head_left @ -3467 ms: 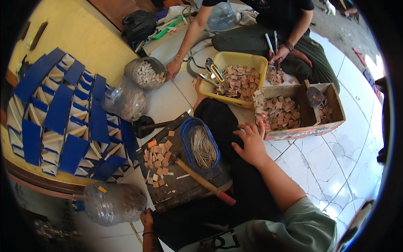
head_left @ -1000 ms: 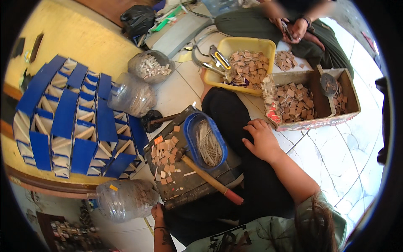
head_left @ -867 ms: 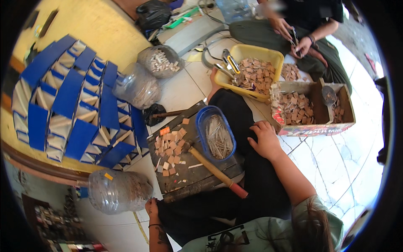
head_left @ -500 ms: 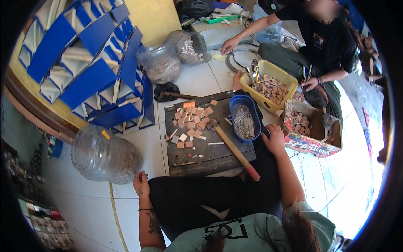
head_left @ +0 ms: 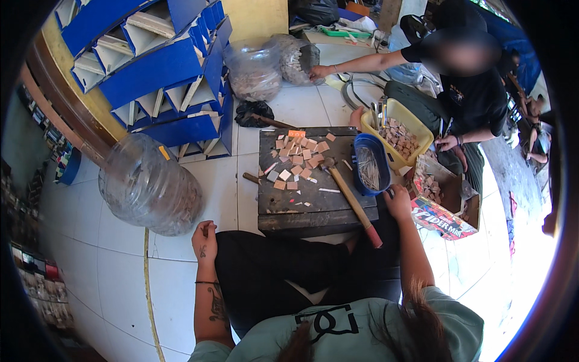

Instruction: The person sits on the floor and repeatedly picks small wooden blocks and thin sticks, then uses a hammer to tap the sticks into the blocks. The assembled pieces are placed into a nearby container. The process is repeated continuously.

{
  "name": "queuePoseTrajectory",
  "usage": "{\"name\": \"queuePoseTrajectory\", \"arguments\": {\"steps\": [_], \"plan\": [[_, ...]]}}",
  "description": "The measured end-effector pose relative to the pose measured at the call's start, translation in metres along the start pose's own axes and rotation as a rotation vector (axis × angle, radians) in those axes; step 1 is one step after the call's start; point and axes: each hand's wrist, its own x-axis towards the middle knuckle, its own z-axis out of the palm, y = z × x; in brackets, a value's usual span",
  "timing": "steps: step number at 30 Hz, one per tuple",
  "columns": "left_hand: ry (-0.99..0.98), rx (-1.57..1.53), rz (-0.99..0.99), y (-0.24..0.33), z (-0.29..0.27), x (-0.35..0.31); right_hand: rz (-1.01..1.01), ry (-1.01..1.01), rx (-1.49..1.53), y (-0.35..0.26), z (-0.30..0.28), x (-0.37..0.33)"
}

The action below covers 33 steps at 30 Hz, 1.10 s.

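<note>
My left hand (head_left: 205,240) rests beside my left thigh, fingers curled in; whether anything small is inside cannot be seen. My right hand (head_left: 398,203) lies on my right leg beside a blue tub (head_left: 362,187) of thin, pale grey rods, its fingers loosely apart and holding nothing visible. Between my knees and the wall stands a low dark wooden block (head_left: 283,204). Small brown square tiles (head_left: 297,160) are scattered over it. A hammer (head_left: 354,204) with a wooden, red-ended handle lies across its right side, head among the tiles.
A large clear plastic jar (head_left: 151,187) stands at left, before a blue rack (head_left: 163,69). Farther back are two plastic containers (head_left: 256,69). At right, a yellow basin (head_left: 416,114) and a printed cardboard box (head_left: 443,220) hold more tiles. A co-worker (head_left: 470,90) sits beyond them.
The view has shifted, so the block appears farther right. The co-worker's arm has stretched out toward the mouth of a plastic container at the back. My hands stay resting by my legs.
</note>
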Motion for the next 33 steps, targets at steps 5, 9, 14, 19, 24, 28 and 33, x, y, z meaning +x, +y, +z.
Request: {"name": "queuePoseTrajectory", "arguments": {"steps": [5,9,14,19,24,28,33], "plan": [[-0.005,0.009,-0.017,-0.0036,0.0012,0.0029,-0.015,0.010,0.015,0.0015,0.0005,-0.0007],[-0.006,0.039,-0.022,-0.0031,0.0013,0.0034,-0.024,0.024,0.032,0.0026,0.0014,-0.0013],[-0.011,0.054,-0.023,-0.0017,0.0009,0.0031,-0.035,0.037,0.057,0.0029,0.0012,-0.0020],[-0.010,0.093,-0.016,-0.0017,0.0007,0.0036,-0.032,0.043,0.060,0.0002,-0.0022,-0.0030],[-0.020,0.115,-0.032,-0.0005,-0.0001,0.0041,-0.019,0.029,0.076,-0.0027,-0.0051,-0.0034],[-0.021,0.106,-0.034,-0.0003,-0.0001,0.0037,-0.019,0.028,0.066,-0.0026,-0.0051,-0.0028],[-0.020,0.100,-0.028,-0.0031,-0.0001,0.0044,-0.015,0.022,0.075,-0.0022,-0.0044,-0.0032]]}}
